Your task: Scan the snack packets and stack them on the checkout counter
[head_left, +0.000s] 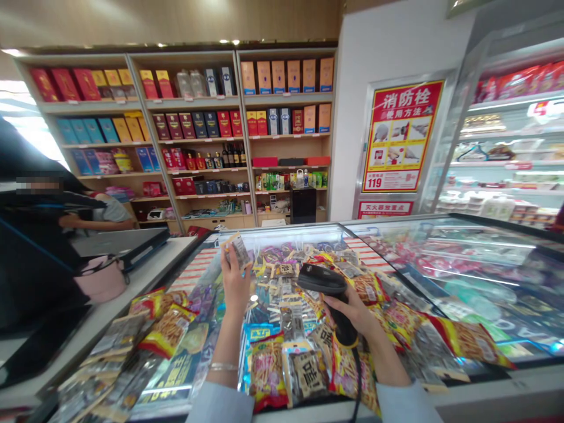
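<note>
My left hand [235,270] is closed around a small snack packet [239,249], raised above the glass top of a display freezer. In my right hand [352,311] I grip a black handheld barcode scanner [324,279] by its handle, its head turned left toward the packet. The scanner's cord [358,376] hangs down toward me. Under and around both hands lie many snack bags, among them a red and yellow bag [267,367] and a clear-fronted packet with dark contents [306,373]. More bags [170,329] lie in a pile to the left.
A counter with a pink bucket-shaped container [100,278] stands at the left, with a person [110,211] beyond it. Shelves of boxed bottles [194,126] line the back wall. Another glass-topped freezer section [476,288] and a lit refrigerated shelf [506,158] are on the right.
</note>
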The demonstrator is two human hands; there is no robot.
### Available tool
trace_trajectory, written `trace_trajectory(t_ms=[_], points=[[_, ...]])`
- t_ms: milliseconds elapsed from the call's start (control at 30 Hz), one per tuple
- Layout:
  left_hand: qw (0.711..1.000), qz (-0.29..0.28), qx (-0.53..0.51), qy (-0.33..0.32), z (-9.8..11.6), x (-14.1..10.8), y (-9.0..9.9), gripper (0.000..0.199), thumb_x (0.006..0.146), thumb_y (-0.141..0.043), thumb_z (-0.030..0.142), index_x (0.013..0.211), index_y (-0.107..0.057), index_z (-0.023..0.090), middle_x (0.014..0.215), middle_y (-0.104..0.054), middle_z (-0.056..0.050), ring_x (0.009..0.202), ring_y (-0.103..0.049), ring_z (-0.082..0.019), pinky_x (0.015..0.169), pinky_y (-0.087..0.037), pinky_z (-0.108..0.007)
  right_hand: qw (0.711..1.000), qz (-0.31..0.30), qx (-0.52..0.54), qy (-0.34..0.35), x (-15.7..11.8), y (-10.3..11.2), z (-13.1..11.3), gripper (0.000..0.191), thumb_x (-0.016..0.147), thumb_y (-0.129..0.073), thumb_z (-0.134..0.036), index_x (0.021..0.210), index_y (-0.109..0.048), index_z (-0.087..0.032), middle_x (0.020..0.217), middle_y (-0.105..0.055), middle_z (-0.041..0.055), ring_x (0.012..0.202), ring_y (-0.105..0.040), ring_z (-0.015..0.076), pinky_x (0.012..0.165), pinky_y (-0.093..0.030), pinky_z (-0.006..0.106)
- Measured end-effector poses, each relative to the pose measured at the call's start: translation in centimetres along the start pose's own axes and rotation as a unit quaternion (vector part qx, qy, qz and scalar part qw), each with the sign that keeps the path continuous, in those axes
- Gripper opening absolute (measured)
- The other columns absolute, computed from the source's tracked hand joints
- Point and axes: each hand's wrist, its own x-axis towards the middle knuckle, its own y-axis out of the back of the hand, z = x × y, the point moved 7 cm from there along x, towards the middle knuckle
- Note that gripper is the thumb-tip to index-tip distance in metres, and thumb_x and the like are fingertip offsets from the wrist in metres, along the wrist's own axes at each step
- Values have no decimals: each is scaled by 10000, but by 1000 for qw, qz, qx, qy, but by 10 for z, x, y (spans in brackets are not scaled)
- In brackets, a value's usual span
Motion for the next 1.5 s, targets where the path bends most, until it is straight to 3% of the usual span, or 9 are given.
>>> trace_trajectory(t_ms=[200, 533, 667, 767, 933, 1033, 1133, 1333, 1500], points=[[999, 7, 10, 33, -7, 1, 1, 780, 865, -595, 389, 1536, -240, 208, 1562, -263, -209, 1441, -296, -353, 1123, -351, -492, 1000, -5, 6, -4, -1, 0, 3, 401, 703, -760, -538, 739, -570, -187, 544, -562, -23, 410, -527, 121, 414, -439, 248], [999, 15, -2, 28, -10, 0, -1, 777, 874, -578, 419, 1533, -232, 197, 1549, -279, -220, 1441, -297, -346, 1117, -359, -484, 1000, -14, 28, 2, -1, -3, -1, 379, 710, -763, -512, 775, -586, -182, 539, -571, -18, 403, -522, 122, 400, -431, 246], [998, -1, -18, 58, -8, 0, -3, 798, 848, -620, 363, 1528, -240, 186, 1538, -292, -235, 1440, -296, -352, 1123, -347, -480, 995, 23, 90, 36, -5, 5, -12, 335, 723, -739, -488, 774, -605, -185, 511, -570, -8, 385, -504, 124, 382, -417, 248], [996, -13, -36, 77, 3, 2, 5, 801, 836, -638, 306, 1527, -241, 223, 1537, -309, -207, 1442, -297, -339, 1137, -326, -473, 993, 52, 82, 67, -14, 13, -29, 281, 754, -714, -443, 826, -649, -180, 523, -584, 8, 385, -508, 134, 369, -411, 255], [995, -36, -60, 70, 21, 14, 44, 877, 768, -725, 283, 1517, -271, 219, 1473, -396, -187, 1412, -348, -327, 1148, -311, -461, 991, 78, 74, 80, -30, 13, -59, 247, 727, -728, -413, 820, -651, -197, 541, -582, 14, 399, -520, 149, 356, -403, 265], [994, -34, -68, 84, 10, 21, 80, 930, 703, -782, 305, 1499, -314, 198, 1435, -433, -179, 1379, -390, -329, 1137, -330, -448, 991, 75, 81, 79, -36, -4, -70, 249, 717, -722, -421, 810, -642, -204, 539, -583, 17, 391, -517, 147, 339, -396, 258], [990, -19, -66, 125, -21, 26, 121, 896, 678, -797, 373, 1457, -397, 182, 1384, -489, -165, 1317, -466, -314, 1111, -366, -426, 992, 58, 89, 63, -38, -34, -73, 257, 708, -729, -416, 811, -637, -199, 537, -591, 19, 383, -520, 145, 332, -403, 253], [970, 24, 7, 240, -106, 20, 202, 572, 839, -612, 370, 1341, -543, 106, 1324, -588, -180, 1264, -528, -287, 1100, -377, -411, 990, 37, 133, 30, -31, -117, -49, 276, 692, -735, -419, 777, -614, -186, 519, -593, -5, 379, -521, 120, 345, -415, 219], [961, -22, 71, 266, -150, 8, 236, 419, 861, -518, 244, 1252, -623, 136, 1283, -644, -132, 1223, -567, -258, 1080, -396, -398, 977, 44, 202, -54, -20, -186, -4, 302, 676, -726, -448, 736, -582, -189, 505, -579, -27, 356, -493, 109, 305, -396, 210]])
